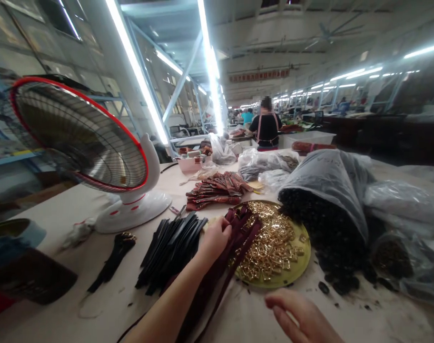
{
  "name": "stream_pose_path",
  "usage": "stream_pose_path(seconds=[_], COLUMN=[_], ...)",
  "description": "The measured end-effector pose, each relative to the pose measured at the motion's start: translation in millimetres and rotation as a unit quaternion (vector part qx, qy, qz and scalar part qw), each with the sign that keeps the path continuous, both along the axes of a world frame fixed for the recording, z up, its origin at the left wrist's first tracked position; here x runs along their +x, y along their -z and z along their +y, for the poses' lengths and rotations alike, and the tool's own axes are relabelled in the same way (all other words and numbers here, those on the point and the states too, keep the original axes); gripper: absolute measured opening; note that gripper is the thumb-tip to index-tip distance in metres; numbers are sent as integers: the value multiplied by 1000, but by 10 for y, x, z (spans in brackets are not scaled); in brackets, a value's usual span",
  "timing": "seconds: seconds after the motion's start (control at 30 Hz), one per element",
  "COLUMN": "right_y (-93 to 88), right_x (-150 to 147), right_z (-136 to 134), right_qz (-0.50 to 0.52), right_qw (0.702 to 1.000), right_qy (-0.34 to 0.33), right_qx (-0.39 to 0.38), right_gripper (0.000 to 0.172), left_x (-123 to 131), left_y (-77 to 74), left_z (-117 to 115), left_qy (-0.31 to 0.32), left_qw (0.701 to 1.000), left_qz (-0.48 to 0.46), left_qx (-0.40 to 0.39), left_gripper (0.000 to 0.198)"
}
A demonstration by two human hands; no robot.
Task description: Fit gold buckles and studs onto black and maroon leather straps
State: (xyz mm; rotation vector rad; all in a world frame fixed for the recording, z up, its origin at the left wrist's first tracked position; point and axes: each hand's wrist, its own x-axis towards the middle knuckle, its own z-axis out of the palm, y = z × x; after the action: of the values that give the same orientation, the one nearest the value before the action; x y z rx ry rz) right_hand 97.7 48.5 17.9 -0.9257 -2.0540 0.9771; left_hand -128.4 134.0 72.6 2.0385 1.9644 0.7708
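My left hand (215, 234) reaches over the table with its fingers curled and pinched together; what lies between the fingertips is hidden. It is right beside a bundle of maroon straps (234, 233), which run toward me past my forearm. Left of that hand lies a pile of black strips (170, 252). The straps partly overlap a round yellow tray (304, 257) heaped with small gold metal buckles (270, 238). In front of the tray's near edge, my right hand (297, 312) hovers open, fingers stretched and nothing visible in them.
A white fan with a red rim (145, 166) stands at the left, near a tied black bundle (113, 259). Brown strips (219, 188) lie behind the tray. On the right, a grey plastic sack (327, 176) spills black pieces (331, 247). A person (267, 125) is farther back.
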Motion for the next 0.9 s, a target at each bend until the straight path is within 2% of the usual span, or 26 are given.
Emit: stream_pose_path(seconds=[0.03, 0.07, 0.1, 0.17, 0.2, 0.23, 0.3, 0.37, 0.4, 0.47, 0.53, 0.6, 0.67, 0.73, 0.8, 0.9], right_y=[-60, -132, -207, -342, -392, -430, -474, -497, -508, -543, -601, -678, -753, -805, -827, -815], right_x=[-121, -235, -336, -482, -520, -537, -515, -456, -423, -362, -308, -261, -225, -208, -208, -223], right_z=[89, 160, 210, 232, 203, 151, -2, -176, -258, -402, -523, -631, -732, -825, -907, -999], right_qz=[55, 126, 205, 340, 377, 388, 338, 250, 210, 136, 56, -32, -106, -143, -135, -90], right_qw=[991, 961, 915, 827, 803, 801, 840, 894, 920, 968, 997, 992, 972, 954, 947, 941], right_qy=[-12, -21, -25, -19, -18, -24, -71, -123, -128, -100, -52, -12, 9, 22, 31, 49], right_qx=[-121, -245, -347, -448, -461, -456, -418, -350, -305, -185, -27, 119, 211, 261, 291, 323], right_gripper=[35, 42, 45, 38, 32, 26, 21, 25, 25, 22, 14, 24, 38, 42, 42, 41], left_x=[37, 91, 158, 305, 375, 438, 545, 640, 693, 821, 974, 1123, 1242, 1324, 1385, 1457], left_y=[-16, -23, -22, -3, 3, 1, -31, -84, -107, -128, -118, -104, -112, -145, -185, -229], left_z=[-168, -366, -583, -1029, -1232, -1408, -1663, -1801, -1842, -1898, -1956, -2040, -2150, -2263, -2351, -2416], left_qy=[8, 22, 37, 54, 50, 46, 42, 47, 42, 9, -39, -78, -101, -115, -108, -67], left_qw=[1000, 998, 995, 981, 973, 965, 946, 920, 905, 865, 808, 754, 720, 696, 672, 604], left_qz=[-21, -48, -77, -163, -189, -219, -289, -375, -415, -498, -586, -652, -686, -708, -732, -793], left_qx=[-12, -26, -43, -94, -119, -139, -142, -106, -86, -69, -53, -27, -18, -24, 1, 55], left_gripper=[17, 17, 15, 12, 11, 12, 16, 23, 27, 34, 42, 50, 51, 46, 38, 32])
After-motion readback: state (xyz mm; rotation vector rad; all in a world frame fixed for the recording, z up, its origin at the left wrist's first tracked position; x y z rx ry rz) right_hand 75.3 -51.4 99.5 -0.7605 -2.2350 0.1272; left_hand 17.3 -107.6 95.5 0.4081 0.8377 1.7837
